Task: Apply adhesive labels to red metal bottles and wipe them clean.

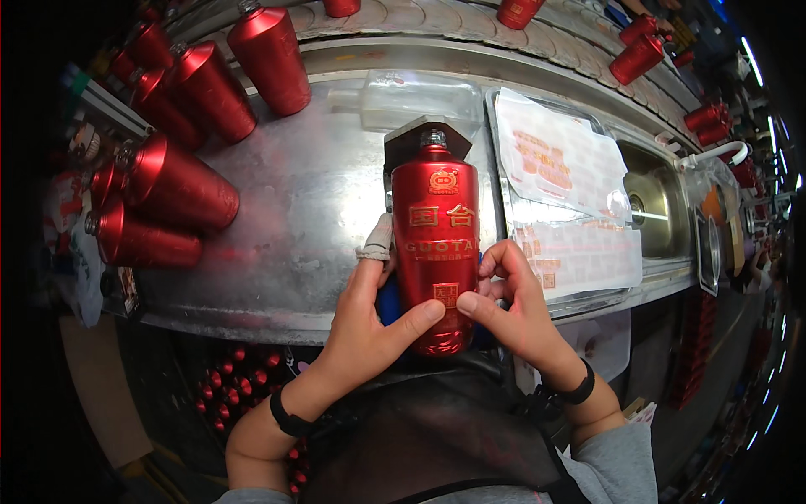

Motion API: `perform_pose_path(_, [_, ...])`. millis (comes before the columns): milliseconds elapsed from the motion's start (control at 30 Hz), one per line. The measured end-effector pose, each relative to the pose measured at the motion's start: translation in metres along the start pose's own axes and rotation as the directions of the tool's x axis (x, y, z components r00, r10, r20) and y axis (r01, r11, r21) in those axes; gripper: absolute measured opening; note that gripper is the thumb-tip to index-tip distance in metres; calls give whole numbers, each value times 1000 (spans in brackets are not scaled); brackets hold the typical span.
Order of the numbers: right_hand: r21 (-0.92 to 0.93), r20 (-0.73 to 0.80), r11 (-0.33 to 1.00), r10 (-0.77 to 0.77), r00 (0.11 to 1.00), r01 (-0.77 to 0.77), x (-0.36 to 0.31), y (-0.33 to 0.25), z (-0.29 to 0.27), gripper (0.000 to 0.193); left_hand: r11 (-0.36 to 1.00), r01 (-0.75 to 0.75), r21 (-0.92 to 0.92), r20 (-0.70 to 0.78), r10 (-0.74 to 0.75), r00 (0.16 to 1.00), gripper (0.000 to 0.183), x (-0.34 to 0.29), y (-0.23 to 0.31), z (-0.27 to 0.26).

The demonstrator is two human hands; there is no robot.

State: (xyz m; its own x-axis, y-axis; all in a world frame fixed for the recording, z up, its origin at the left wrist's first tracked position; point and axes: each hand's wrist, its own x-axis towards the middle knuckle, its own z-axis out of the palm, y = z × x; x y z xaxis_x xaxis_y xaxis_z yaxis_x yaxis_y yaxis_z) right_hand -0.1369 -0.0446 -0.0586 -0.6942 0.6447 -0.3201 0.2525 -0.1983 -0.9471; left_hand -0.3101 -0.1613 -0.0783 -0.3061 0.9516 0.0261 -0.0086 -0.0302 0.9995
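A red glossy bottle (435,189) with gold lettering and a square gold emblem low on its front lies in the middle, its neck pointing away from me. My left hand (365,307) grips its left side, the thumb pressed on the lower front and a white covering on one finger. From the right, my right hand (512,302) holds the lower part, with the thumb beside the square emblem and the fingers curled. Under the bottle's neck shows a dark angular holder (407,143). A bit of blue is visible behind the bottle.
Several red bottles (185,181) stand on the left of the metal table (294,218). Decal sheets (579,252) lie on a tray at right, beside a sink (659,202) with a white tap. A clear plastic container (420,99) lies behind; a conveyor (437,21) carries more bottles.
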Motion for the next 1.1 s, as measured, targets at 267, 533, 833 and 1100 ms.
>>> perform_pose_path(267, [5,-51,999,-52,997,52,1,-1,10,44,998,-1,-58,-32,-1,999,88,4,5,4])
perform_pose_path(533, [57,-22,998,13,1000,-11,4,-4,4,40,996,35,-81,-45,-39,998,84,8,7,6])
perform_pose_path(833, [39,-59,999,-27,998,29,5,-4,8,37,990,83,-118,-51,-90,995,83,10,9,8])
perform_pose_path(1100, [-92,-15,991,-94,995,92,-5,5,2,41,998,37,-41,-16,-38,999,92,3,5,5])
